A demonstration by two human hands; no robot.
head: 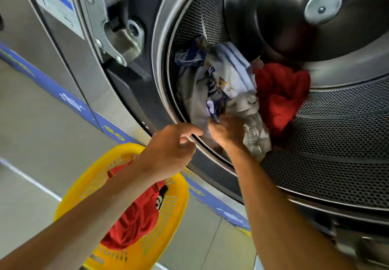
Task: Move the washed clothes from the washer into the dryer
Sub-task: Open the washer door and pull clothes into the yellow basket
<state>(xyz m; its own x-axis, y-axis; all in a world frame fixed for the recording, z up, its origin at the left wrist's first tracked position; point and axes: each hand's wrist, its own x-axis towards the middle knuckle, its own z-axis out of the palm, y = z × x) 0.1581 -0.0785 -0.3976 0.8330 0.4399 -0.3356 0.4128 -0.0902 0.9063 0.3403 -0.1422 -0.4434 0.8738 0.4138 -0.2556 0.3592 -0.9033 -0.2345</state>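
Observation:
A steel drum (336,122) stands open, with a heap of clothes at its left side: a grey and blue patterned bundle (212,84) and a red garment (280,95). My right hand (226,131) is inside the drum mouth and grips the lower edge of the grey bundle. Just outside the door ring, my left hand (170,149) hovers with fingers loosely curled, holding nothing. Below it on the floor sits a yellow basket (179,204) with a red garment (136,217) inside.
The machine's door hinge bracket (113,38) and a label (54,2) are at the upper left. A blue strip (69,103) runs along the machine's base. Grey floor tiles (31,143) stretch to the left of the basket.

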